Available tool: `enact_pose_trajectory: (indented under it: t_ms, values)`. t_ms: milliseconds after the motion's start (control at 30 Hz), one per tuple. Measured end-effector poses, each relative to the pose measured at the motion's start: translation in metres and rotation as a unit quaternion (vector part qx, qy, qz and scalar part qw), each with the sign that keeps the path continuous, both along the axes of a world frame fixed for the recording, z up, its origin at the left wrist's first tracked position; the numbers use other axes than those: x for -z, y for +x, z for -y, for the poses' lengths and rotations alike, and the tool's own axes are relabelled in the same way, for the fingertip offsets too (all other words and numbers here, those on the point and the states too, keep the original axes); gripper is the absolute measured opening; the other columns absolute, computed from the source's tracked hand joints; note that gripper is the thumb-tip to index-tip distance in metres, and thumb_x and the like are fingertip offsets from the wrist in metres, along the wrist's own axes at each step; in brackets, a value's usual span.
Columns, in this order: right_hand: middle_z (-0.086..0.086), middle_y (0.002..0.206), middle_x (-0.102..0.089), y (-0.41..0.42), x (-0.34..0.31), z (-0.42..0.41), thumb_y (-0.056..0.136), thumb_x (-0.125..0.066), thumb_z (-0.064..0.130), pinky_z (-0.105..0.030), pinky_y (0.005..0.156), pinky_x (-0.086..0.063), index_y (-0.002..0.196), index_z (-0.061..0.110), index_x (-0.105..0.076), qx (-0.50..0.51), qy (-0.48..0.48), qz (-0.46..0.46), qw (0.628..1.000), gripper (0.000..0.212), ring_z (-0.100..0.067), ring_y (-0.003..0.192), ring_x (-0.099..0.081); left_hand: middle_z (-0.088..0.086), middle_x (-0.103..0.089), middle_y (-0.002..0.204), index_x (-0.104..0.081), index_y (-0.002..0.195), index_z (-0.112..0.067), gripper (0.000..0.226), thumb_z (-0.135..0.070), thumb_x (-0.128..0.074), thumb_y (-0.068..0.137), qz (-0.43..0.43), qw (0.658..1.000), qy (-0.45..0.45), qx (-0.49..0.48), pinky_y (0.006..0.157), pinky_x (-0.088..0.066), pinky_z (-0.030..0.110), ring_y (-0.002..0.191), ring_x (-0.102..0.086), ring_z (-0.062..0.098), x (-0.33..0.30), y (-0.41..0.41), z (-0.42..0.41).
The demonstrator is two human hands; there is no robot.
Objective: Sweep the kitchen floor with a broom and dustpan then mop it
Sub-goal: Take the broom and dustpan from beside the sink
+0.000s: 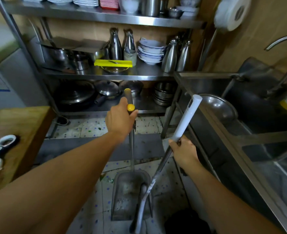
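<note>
Left hand (pixel 120 119) wrapped round the dustpan (pixel 130 191) handle near its yellow-capped top; right hand (pixel 184 152) wrapped round the broom (pixel 185 122) pole just below its white sleeve. I have the pan on the tiled floor (pixel 92 128) in front of me, broom head dipping into its mouth. Green scraps lie just left of the pan. Risk, as I judge it: the pan tilts or slides under a broom push and debris spills back; mopping not begun
</note>
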State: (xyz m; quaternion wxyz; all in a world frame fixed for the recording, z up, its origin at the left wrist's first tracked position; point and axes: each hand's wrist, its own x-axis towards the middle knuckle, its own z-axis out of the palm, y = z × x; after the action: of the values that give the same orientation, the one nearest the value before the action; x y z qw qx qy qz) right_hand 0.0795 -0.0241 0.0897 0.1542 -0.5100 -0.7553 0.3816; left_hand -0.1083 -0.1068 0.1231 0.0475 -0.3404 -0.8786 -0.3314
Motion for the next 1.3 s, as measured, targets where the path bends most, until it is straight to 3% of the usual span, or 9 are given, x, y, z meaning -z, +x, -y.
enact_pose_trajectory:
  t_ms: [300, 567, 667, 733, 833, 1033, 1300]
  values:
    - [-0.005, 0.094, -0.058, -0.121, -0.011, -0.014, 0.096, -0.054, 0.026, -0.024, 0.068, -0.037, 0.121, 0.006, -0.054, -0.038, 0.004, 0.017, 0.999, 0.033, -0.014, 0.081, -0.049, 0.008, -0.056, 0.078, -0.043, 0.092, -0.016, 0.028, -0.039, -0.058, 0.088, 0.034, 0.997, -0.022, -0.066, 0.060, -0.037, 0.035, 0.079, -0.057, 0.034, -0.010, -0.112, 0.012]
    - [-0.016, 0.102, -0.064, -0.203, -0.027, -0.032, 0.095, -0.055, 0.025, -0.028, 0.069, -0.042, 0.114, 0.000, -0.056, -0.058, 0.018, 0.015, 0.998, 0.031, -0.024, 0.083, -0.057, 0.011, -0.060, 0.081, -0.044, 0.098, -0.012, 0.032, -0.038, -0.059, 0.087, 0.020, 0.993, -0.017, -0.119, 0.058, -0.034, 0.035, 0.079, -0.059, 0.036, -0.014, -0.181, 0.009]
    - [-0.018, 0.103, -0.064, -0.228, -0.031, -0.040, 0.095, -0.056, 0.025, -0.033, 0.073, -0.047, 0.114, -0.001, -0.055, -0.075, 0.024, 0.008, 0.997, 0.033, -0.031, 0.092, -0.061, 0.011, -0.059, 0.079, -0.042, 0.094, -0.013, 0.031, -0.037, -0.060, 0.086, 0.034, 0.990, -0.008, -0.139, 0.059, -0.033, 0.034, 0.077, -0.058, 0.034, -0.014, -0.201, 0.006]
    - [-0.016, 0.101, -0.064, -0.245, -0.033, -0.046, 0.094, -0.057, 0.025, -0.028, 0.071, -0.043, 0.115, 0.000, -0.055, -0.090, 0.034, 0.003, 0.995, 0.033, -0.030, 0.095, -0.061, 0.008, -0.056, 0.077, -0.042, 0.092, -0.015, 0.030, -0.037, -0.060, 0.086, 0.039, 0.989, -0.001, -0.145, 0.060, -0.035, 0.034, 0.077, -0.058, 0.034, -0.012, -0.213, 0.004]
    - [-0.005, 0.088, -0.057, -0.275, -0.034, -0.059, 0.094, -0.057, 0.023, -0.018, 0.065, -0.035, 0.111, 0.003, -0.057, -0.117, 0.034, -0.026, 0.992, 0.026, -0.021, 0.082, -0.057, 0.009, -0.058, 0.079, -0.042, 0.094, -0.015, 0.029, -0.038, -0.058, 0.087, 0.039, 0.986, 0.001, -0.163, 0.062, -0.037, 0.035, 0.078, -0.058, 0.035, -0.011, -0.234, -0.002]
    - [0.001, 0.082, -0.054, -0.341, -0.030, -0.110, 0.094, -0.057, 0.022, -0.015, 0.053, -0.034, 0.098, 0.015, -0.050, -0.180, 0.019, -0.048, 0.982, 0.011, -0.008, 0.067, -0.050, 0.009, -0.061, 0.083, -0.040, 0.095, -0.016, 0.031, -0.041, -0.057, 0.087, 0.031, 0.973, -0.010, -0.227, 0.064, -0.042, 0.037, 0.078, -0.059, 0.033, -0.012, -0.280, -0.032]
    - [-0.004, 0.083, -0.055, -0.426, -0.021, -0.180, 0.094, -0.057, 0.018, -0.026, 0.071, -0.039, 0.093, 0.010, -0.049, -0.302, -0.027, -0.047, 0.952, 0.011, -0.018, 0.080, -0.054, 0.007, -0.054, 0.077, -0.043, 0.101, -0.011, 0.030, -0.030, -0.061, 0.086, 0.057, 0.945, -0.002, -0.321, 0.058, -0.034, 0.033, 0.071, -0.053, 0.031, 0.003, -0.333, -0.077]
